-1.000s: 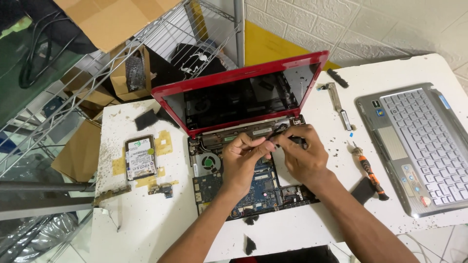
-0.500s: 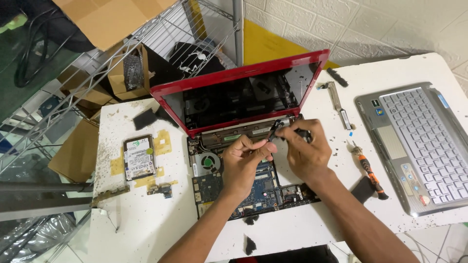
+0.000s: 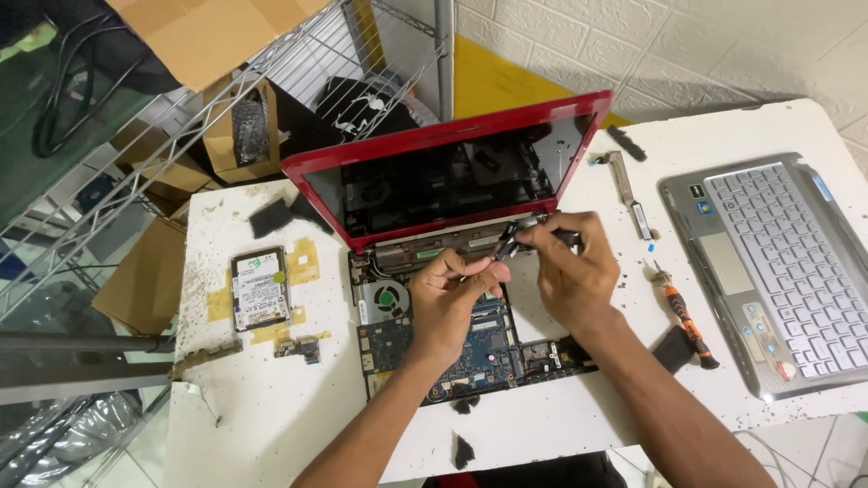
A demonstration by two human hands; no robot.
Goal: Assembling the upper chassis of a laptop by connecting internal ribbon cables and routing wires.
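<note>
A red laptop (image 3: 443, 136) stands open on the white table (image 3: 271, 416), its base stripped to the blue circuit board (image 3: 479, 348) and a round fan (image 3: 387, 298). My left hand (image 3: 452, 303) rests over the board near the hinge, fingers pinched on a small part by the hinge. My right hand (image 3: 570, 267) grips a small dark tool or part (image 3: 508, 242) at the right hinge. The two hands' fingertips almost touch.
A silver keyboard cover (image 3: 778, 271) lies at the right. An orange-handled screwdriver (image 3: 687, 316) and a metal bracket (image 3: 628, 190) sit between it and the laptop. A hard drive (image 3: 259, 289) lies at the left. A wire shelf (image 3: 181, 136) with cardboard boxes stands beyond the table's left edge.
Both hands have stayed at the right hinge; the right hand has shifted slightly up and right with the dark piece.
</note>
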